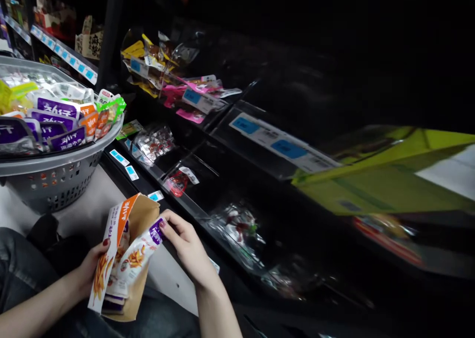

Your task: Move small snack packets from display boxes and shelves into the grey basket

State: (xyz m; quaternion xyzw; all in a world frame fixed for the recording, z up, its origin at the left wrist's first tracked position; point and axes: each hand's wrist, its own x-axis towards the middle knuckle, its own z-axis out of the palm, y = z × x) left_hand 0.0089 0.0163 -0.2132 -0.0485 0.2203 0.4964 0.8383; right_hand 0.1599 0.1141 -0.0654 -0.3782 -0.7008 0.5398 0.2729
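Observation:
An open cardboard snack box (106,266), white and orange with a brown inside, is tilted above my lap. My left hand (91,266) grips its left side, thumb over the printed wall. My right hand (189,246) pinches the purple top corner of a white snack packet (135,256) with a picture of food on it. That packet lies partly inside the box opening. More packets (113,303) with purple edges show low in the box, partly hidden behind it.
A grey plastic basket (74,174) heaped with snack packets stands at left. Black shelves with price labels (285,142) run along the right, holding yellow and pink packets (196,90) and clear-wrapped goods (237,226). A yellow-green box (371,184) juts out, blurred.

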